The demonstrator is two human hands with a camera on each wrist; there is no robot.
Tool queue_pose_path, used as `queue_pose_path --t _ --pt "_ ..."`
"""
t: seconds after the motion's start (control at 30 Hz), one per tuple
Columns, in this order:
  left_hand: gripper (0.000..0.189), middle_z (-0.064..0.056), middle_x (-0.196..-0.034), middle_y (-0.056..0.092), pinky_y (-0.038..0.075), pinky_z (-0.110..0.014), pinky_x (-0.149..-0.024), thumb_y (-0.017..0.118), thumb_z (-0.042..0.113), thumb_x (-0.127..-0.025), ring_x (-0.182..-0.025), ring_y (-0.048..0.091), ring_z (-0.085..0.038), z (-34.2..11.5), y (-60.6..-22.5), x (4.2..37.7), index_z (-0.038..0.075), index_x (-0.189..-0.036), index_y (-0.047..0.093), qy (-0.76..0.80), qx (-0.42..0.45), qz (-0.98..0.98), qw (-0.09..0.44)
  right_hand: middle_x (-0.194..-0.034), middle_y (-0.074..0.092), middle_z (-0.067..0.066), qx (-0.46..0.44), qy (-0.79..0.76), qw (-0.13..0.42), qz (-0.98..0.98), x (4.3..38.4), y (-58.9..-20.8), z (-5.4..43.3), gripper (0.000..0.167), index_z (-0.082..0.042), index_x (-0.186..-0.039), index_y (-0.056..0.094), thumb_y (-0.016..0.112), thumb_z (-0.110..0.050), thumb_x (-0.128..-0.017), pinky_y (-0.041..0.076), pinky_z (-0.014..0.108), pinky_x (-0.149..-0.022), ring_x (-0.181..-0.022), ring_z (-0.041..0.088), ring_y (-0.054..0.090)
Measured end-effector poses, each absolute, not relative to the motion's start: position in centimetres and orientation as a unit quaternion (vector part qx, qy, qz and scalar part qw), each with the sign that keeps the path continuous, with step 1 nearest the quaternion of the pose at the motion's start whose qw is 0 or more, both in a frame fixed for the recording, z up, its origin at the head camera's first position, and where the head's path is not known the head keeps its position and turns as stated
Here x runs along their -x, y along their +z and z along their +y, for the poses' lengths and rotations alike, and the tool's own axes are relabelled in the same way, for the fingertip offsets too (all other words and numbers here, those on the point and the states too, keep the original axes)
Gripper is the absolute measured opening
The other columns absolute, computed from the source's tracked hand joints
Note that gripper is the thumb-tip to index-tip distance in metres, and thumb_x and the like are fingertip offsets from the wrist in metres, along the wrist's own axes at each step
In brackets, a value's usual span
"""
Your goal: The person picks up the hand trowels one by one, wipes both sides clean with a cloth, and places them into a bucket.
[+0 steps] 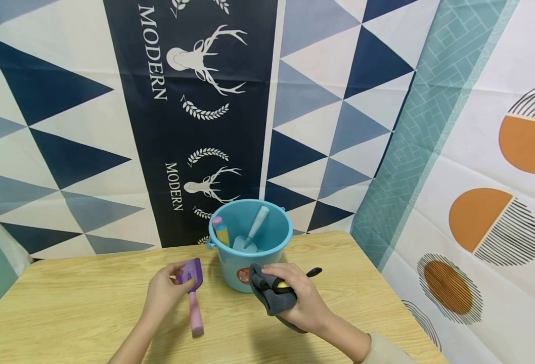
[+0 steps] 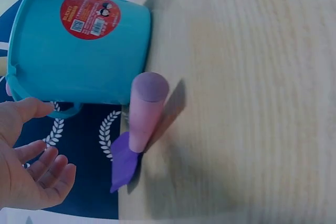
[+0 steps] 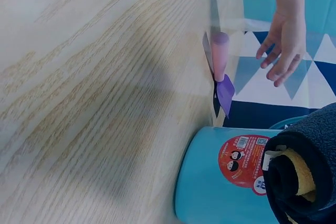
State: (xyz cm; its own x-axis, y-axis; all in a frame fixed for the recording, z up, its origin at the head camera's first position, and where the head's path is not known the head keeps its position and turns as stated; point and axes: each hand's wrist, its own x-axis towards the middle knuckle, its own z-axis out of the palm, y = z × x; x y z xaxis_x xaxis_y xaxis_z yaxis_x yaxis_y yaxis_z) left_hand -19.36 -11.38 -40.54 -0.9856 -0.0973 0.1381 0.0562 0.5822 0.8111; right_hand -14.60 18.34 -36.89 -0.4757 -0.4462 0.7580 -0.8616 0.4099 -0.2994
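A toy shovel [image 1: 195,311] with a purple blade and a pink handle lies on the table, left of a blue bucket [image 1: 235,263]. My left hand [image 1: 165,290] hovers over the blade in the head view; the left wrist view shows its fingers loosely bent, holding nothing. My right hand [image 1: 306,298] grips a dark grey cloth [image 1: 272,296] in front of the bucket. Something yellow shows in the folds of the cloth [image 3: 315,150] in the right wrist view. A dark, rounded tip [image 1: 314,272] sticks out beyond the right hand; its kind is unclear.
Inside the bucket stand a pale blue toy shovel [image 1: 255,227] and a yellow, blue and pink cylinder [image 1: 221,232]. The bucket is near the back edge of the wooden table [image 1: 90,303]. Patterned cloth hangings [image 1: 213,126] rise behind and to the right.
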Motion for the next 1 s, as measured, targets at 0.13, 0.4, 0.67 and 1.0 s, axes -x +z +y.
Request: queue_pose_path --t 0.13,0.4,0.67,1.0 --pt "0.061 -0.024 -0.106 0.062 0.047 -0.026 -0.063 0.076 0.018 -0.074 -0.082 0.059 -0.023 -11.4 -41.2 19.1 -0.009 -0.123 0.052 -0.450 -0.010 -0.890 0.070 -0.119 0.059 0.008 -0.417 0.349 0.299 -0.784 14.6 -36.9 18.3 0.047 -0.014 -0.126 0.053 0.071 -0.022 -0.083 0.049 0.034 -0.091 -0.109 0.019 0.056" --pt "0.066 -0.023 -0.105 0.062 0.047 -0.029 -0.063 0.075 0.018 -0.072 -0.079 0.059 -0.022 -11.3 -42.6 18.7 -0.011 -0.125 0.049 -0.437 -0.013 -0.898 0.046 -0.119 0.059 0.009 -0.421 0.352 0.301 -0.780 14.5 -36.9 18.3 0.046 -0.012 -0.125 0.054 0.070 -0.022 -0.083 0.049 0.034 -0.090 -0.109 0.020 0.056" --pt "0.068 -0.027 -0.107 0.061 0.047 -0.053 -0.084 0.078 0.021 -0.068 -0.098 0.058 -0.042 -11.2 -43.6 18.3 -0.013 -0.121 0.051 -0.404 -0.001 -0.914 0.048 -0.119 0.059 0.010 -0.423 0.352 0.303 -0.778 14.5 -36.8 18.3 0.046 -0.012 -0.125 0.054 0.071 -0.021 -0.083 0.049 0.034 -0.090 -0.109 0.020 0.056" --pt "0.067 -0.023 -0.099 0.063 0.048 -0.051 -0.081 0.079 0.023 -0.065 -0.090 0.059 -0.036 -10.8 -44.7 18.4 -0.012 -0.117 0.054 -0.401 -0.013 -0.915 0.035 -0.117 0.060 0.012 -0.422 0.353 0.302 -0.779 14.4 -36.9 18.4 0.047 -0.012 -0.125 0.054 0.071 -0.020 -0.082 0.049 0.034 -0.091 -0.109 0.020 0.056"
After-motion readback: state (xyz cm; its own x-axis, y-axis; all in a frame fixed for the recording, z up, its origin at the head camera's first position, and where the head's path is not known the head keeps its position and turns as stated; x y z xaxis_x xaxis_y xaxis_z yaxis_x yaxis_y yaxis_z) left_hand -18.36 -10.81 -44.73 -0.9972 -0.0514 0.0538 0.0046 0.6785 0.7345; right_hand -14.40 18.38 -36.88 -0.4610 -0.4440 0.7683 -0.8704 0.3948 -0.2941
